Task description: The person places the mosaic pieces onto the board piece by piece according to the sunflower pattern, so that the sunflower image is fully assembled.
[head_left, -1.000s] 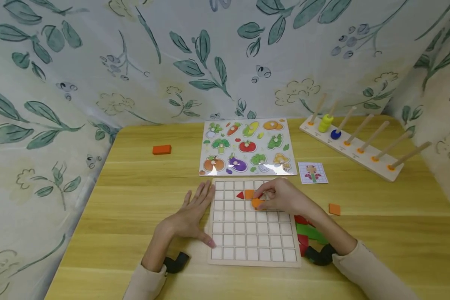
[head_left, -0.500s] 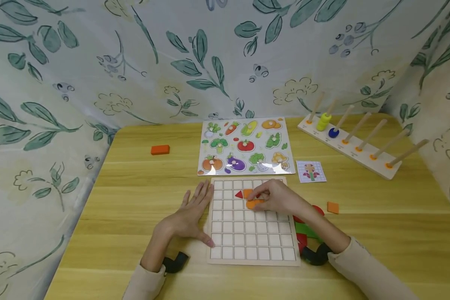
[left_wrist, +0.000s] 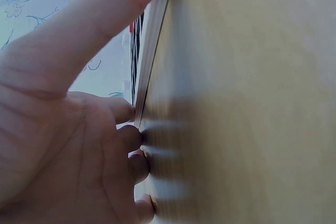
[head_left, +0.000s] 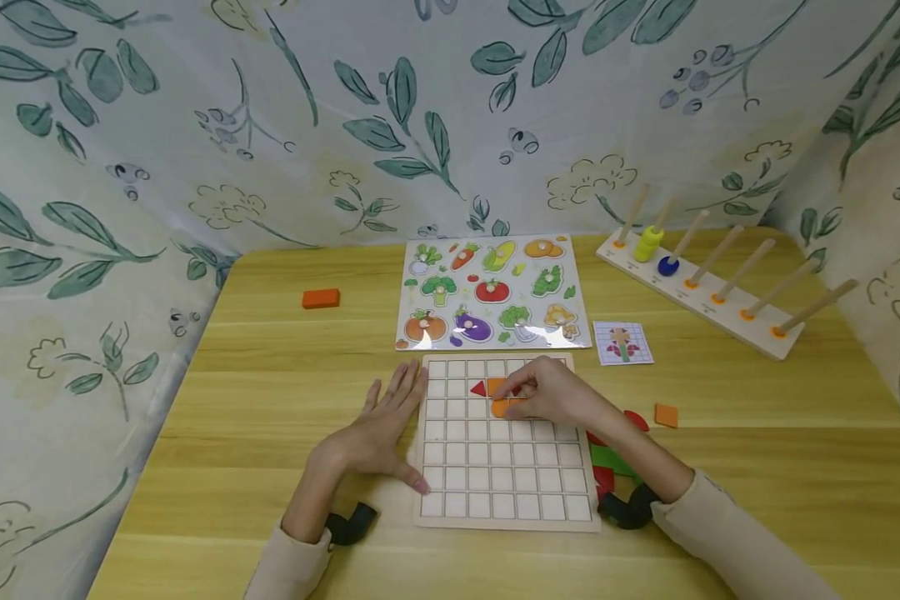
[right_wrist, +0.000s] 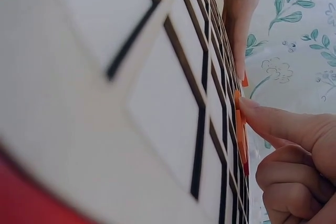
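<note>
My right hand (head_left: 558,393) pinches a small orange piece with a rounded left edge (head_left: 499,408) low over the gridded wooden board (head_left: 480,479). Another bit of orange shows beside it, partly under the fingers. Just above lie an orange square (head_left: 497,386) and a red triangle (head_left: 478,389) in the grid; a second bit of red is mostly hidden by the hand. In the right wrist view the thumb tip touches the orange piece (right_wrist: 238,99) at the board's surface. My left hand (head_left: 371,442) rests with spread fingers along the board's left edge, thumb at its lower part.
A picture card (head_left: 623,343) and a loose orange square (head_left: 666,415) lie right of the board. Red and green pieces (head_left: 609,461) sit partly under the right forearm. Behind are a vegetable puzzle (head_left: 492,292) and a peg stand (head_left: 701,287); an orange block (head_left: 321,298) lies left.
My right hand has moved slightly left and lowered the orange piece to the grid beneath the orange square. The left hand stays at the board's edge.
</note>
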`<state>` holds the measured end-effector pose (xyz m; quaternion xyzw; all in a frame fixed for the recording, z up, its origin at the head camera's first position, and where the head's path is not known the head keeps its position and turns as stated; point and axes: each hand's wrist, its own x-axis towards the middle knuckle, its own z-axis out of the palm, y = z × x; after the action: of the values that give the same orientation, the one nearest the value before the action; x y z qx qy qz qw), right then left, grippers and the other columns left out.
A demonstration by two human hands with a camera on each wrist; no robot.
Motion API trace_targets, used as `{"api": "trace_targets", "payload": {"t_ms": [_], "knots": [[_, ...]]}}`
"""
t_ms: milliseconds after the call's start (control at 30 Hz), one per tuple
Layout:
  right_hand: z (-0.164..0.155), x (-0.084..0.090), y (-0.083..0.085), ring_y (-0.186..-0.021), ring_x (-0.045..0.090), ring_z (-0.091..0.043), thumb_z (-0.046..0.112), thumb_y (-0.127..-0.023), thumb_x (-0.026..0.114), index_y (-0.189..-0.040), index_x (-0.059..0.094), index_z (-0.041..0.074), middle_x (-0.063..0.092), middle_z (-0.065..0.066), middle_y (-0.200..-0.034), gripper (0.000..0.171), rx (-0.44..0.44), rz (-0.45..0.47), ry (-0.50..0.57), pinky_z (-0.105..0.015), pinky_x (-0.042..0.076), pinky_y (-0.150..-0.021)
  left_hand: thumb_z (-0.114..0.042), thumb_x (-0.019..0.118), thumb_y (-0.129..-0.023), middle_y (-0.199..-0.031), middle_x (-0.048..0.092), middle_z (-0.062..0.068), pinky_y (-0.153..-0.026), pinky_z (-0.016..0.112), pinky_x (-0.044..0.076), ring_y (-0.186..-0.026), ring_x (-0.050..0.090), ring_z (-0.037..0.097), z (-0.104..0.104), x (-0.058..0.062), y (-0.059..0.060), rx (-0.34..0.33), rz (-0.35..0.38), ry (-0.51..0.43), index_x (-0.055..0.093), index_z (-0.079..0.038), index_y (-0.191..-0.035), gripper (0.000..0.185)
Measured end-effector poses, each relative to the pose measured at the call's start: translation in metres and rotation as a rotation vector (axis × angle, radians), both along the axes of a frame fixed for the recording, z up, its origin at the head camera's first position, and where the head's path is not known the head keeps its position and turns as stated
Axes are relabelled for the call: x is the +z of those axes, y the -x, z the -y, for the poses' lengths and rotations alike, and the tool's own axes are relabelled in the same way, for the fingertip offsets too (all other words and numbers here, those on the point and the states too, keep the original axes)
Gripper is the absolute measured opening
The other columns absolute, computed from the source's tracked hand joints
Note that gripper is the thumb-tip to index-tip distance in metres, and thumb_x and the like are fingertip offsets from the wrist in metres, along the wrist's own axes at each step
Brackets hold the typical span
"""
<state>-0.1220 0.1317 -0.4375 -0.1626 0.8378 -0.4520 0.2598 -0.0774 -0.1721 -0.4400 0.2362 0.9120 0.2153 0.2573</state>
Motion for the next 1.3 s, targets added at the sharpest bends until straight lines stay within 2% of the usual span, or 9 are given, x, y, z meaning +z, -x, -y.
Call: {"api": "trace_targets", "payload": {"t_ms": [67, 367, 600, 800, 1000, 1133, 1300], "knots": [[0.001, -0.001, 0.000, -0.056, 0.033, -0.011, 0.007, -0.085, 0.084, -0.099, 0.083, 0.011, 0.040, 0.005, -0.060, 0.015, 0.001, -0.003, 0.006, -0.020, 0.031, -0.055, -0.057, 0.094, -0.063, -0.172, -0.023, 0.011, -0.129, 0.063, -0.009, -0.161, -0.018, 0.032, 0.000, 0.000, 0.000, -0.001, 0.000, 0.003, -0.010, -0.008, -0.165, 0.154], [0.003, -0.001, 0.000, -0.054, 0.034, -0.010, 0.005, -0.084, 0.084, -0.098, 0.083, 0.010, 0.041, 0.005, -0.057, 0.015, -0.002, 0.007, 0.032, -0.019, 0.031, -0.054, -0.056, 0.095, -0.063, -0.173, -0.022, 0.012, -0.129, 0.064, -0.008, -0.161, -0.018, 0.034, -0.001, 0.001, 0.000, -0.008, -0.011, 0.015, -0.009, -0.007, -0.165, 0.154], [-0.006, 0.004, -0.001, -0.055, 0.035, -0.011, 0.014, -0.086, 0.085, -0.104, 0.083, 0.014, 0.037, 0.007, -0.057, 0.018, -0.014, 0.031, 0.029, -0.020, 0.028, -0.053, -0.056, 0.094, -0.063, -0.172, -0.023, 0.012, -0.129, 0.064, -0.008, -0.161, -0.017, 0.034, -0.002, 0.001, -0.001, -0.011, -0.013, 0.011, -0.009, -0.006, -0.165, 0.154], [-0.031, 0.012, -0.004, -0.055, 0.031, -0.013, 0.022, -0.089, 0.083, -0.109, 0.082, 0.016, 0.032, 0.005, -0.059, 0.021, -0.038, -0.016, -0.028, -0.023, 0.024, -0.051, -0.055, 0.095, -0.063, -0.172, -0.023, 0.012, -0.129, 0.064, -0.008, -0.161, -0.018, 0.034, -0.001, 0.001, -0.001, -0.003, -0.005, 0.012, -0.009, -0.006, -0.165, 0.154], [-0.066, 0.022, -0.008, -0.057, 0.037, -0.014, 0.026, -0.091, 0.081, -0.118, 0.079, 0.013, 0.037, 0.002, -0.063, 0.030, -0.079, -0.031, -0.062, -0.024, 0.026, -0.049, -0.056, 0.095, -0.062, -0.172, -0.023, 0.012, -0.129, 0.063, -0.008, -0.161, -0.018, 0.034, -0.001, 0.000, -0.001, 0.000, -0.005, 0.013, -0.009, -0.007, -0.165, 0.155], [-0.088, 0.021, -0.009, -0.054, 0.032, -0.011, 0.026, -0.090, 0.082, -0.117, 0.079, 0.013, 0.033, 0.004, -0.061, 0.030, -0.111, -0.054, -0.089, -0.023, 0.024, -0.047, -0.056, 0.095, -0.062, -0.172, -0.023, 0.012, -0.129, 0.063, -0.008, -0.161, -0.018, 0.033, -0.001, 0.000, -0.001, 0.001, -0.006, 0.011, -0.009, -0.007, -0.165, 0.155], [-0.108, 0.017, -0.009, -0.056, 0.031, -0.010, 0.026, -0.089, 0.082, -0.117, 0.079, 0.012, 0.032, 0.003, -0.062, 0.031, -0.161, -0.030, -0.119, -0.024, 0.026, -0.047, -0.055, 0.095, -0.062, -0.172, -0.023, 0.012, -0.129, 0.063, -0.008, -0.161, -0.018, 0.033, -0.001, 0.000, -0.001, 0.004, 0.001, 0.013, -0.009, -0.008, -0.166, 0.154]]}}
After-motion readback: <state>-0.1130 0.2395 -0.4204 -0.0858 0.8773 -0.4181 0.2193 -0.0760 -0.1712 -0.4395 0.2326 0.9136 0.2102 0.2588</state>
